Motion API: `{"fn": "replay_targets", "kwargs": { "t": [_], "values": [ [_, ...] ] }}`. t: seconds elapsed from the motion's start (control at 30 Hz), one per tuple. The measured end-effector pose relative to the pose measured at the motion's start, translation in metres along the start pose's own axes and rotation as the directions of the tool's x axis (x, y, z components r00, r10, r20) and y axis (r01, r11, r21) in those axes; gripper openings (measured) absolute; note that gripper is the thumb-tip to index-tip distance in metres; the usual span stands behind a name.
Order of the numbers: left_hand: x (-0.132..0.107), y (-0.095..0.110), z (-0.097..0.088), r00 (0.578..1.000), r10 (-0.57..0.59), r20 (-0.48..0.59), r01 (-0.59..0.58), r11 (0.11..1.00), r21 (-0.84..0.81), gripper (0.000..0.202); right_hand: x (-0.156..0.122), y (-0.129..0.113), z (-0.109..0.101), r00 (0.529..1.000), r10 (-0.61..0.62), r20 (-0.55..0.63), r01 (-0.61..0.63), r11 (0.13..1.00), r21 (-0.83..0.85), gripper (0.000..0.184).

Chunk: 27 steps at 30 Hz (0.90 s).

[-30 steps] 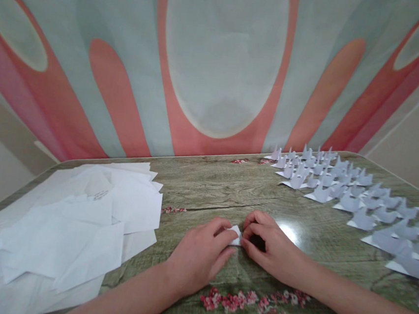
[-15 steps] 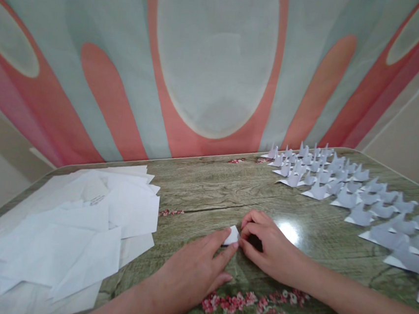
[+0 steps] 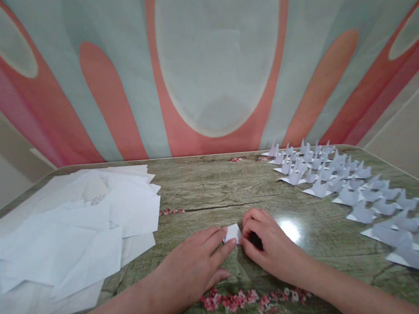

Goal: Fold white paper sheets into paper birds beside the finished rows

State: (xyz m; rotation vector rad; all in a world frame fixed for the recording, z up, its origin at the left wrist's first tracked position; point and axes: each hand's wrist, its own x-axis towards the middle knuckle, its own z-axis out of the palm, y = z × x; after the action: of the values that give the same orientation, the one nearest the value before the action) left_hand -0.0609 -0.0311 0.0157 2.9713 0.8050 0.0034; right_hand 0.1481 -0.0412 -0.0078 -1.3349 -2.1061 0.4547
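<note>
My left hand (image 3: 191, 266) lies flat and spread on the table (image 3: 221, 188), holding nothing, its fingertips pressing the left edge of the small folded paper (image 3: 232, 233). My right hand (image 3: 268, 244) is curled, fingertips on the paper's right edge (whether it pinches or only presses I cannot tell). The paper sits between both hands at mid-table. Loose white sheets (image 3: 76, 228) are heaped to the left, and rows of folded paper figures (image 3: 343, 189) stand far right.

Two hands: one left hand (image 3: 191, 266), one right hand (image 3: 269, 244); one small folded paper (image 3: 232, 233); one table (image 3: 221, 188); one heap of white sheets (image 3: 76, 228), uncountable; dozens of paper birds (image 3: 350, 195), too crowded to count
</note>
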Motion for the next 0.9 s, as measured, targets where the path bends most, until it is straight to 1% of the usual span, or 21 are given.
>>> {"fn": "replay_targets", "kwargs": {
  "t": [0.27,0.43,0.57,0.63,0.8,0.9],
  "values": [
    [0.002,-0.001,-0.002,1.000,0.003,0.006,-0.003,1.000,0.012,0.051,-0.001,-0.001,0.000,1.000,0.005,0.005,-0.005,1.000,-0.019,0.014],
    [0.003,-0.001,-0.003,1.000,0.001,0.021,-0.001,1.000,0.004,0.049,-0.003,-0.001,-0.002,1.000,-0.021,0.006,0.021,1.000,0.005,0.015],
    [0.004,-0.001,-0.004,0.999,-0.003,0.034,0.002,1.000,0.013,0.046,-0.008,0.002,-0.007,0.999,-0.045,0.025,0.045,0.999,0.029,0.012],
    [0.004,-0.001,-0.004,0.999,-0.001,0.043,0.001,1.000,0.020,0.046,-0.010,0.005,-0.010,0.997,-0.068,0.029,0.068,0.998,0.018,0.014],
    [0.003,0.000,-0.003,0.999,0.002,0.047,-0.004,0.999,0.036,0.047,-0.016,0.011,-0.014,0.986,-0.160,0.049,0.162,0.986,-0.046,0.027],
    [0.003,-0.001,-0.003,0.999,0.006,0.043,-0.008,0.999,0.039,0.047,-0.017,0.012,-0.013,0.978,-0.195,0.070,0.200,0.977,-0.070,0.028]
  ]
}}
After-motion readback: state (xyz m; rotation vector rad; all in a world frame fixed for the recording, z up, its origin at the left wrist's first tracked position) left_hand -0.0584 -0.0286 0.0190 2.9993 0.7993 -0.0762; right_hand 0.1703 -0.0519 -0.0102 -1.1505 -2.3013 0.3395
